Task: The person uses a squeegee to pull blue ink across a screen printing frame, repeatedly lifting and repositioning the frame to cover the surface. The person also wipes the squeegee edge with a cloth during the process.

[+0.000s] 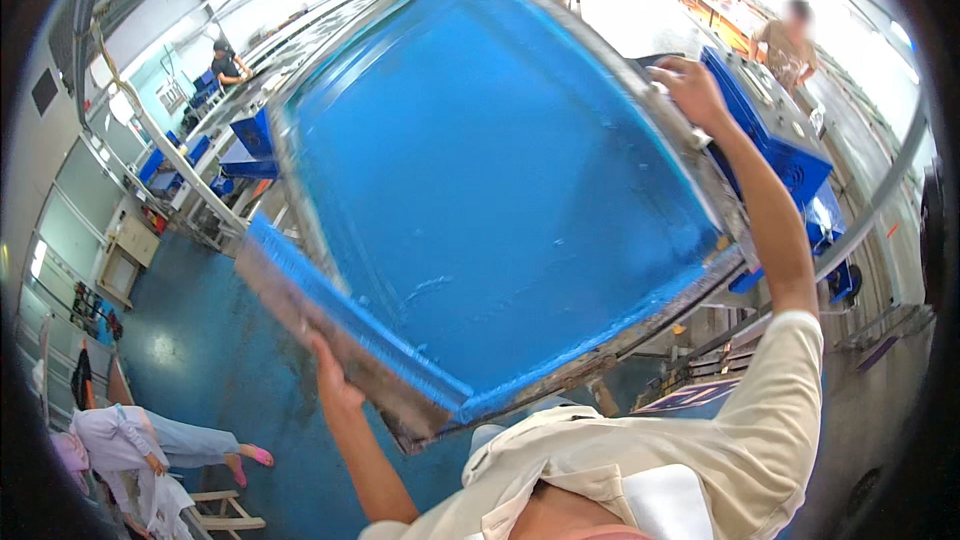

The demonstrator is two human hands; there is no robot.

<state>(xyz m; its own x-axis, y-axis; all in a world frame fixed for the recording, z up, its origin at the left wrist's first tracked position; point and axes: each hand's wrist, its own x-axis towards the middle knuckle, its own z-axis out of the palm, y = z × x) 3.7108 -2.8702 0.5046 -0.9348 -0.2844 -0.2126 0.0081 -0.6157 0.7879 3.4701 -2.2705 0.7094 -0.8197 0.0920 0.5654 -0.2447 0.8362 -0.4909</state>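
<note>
Blue-edged board point(328, 316) in the left hand point(338, 386) slants lengthwise toward lower right.

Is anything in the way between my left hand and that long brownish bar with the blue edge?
Nothing visible is: your left hand is directly on the brownish face of the long, blue-edged bar. The large blue rectangular screen lies on the bar's other side.

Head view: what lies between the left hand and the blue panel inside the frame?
A long brownish bar, its edge smeared blue, lies between the left hand and the blue panel in the head view.
</note>
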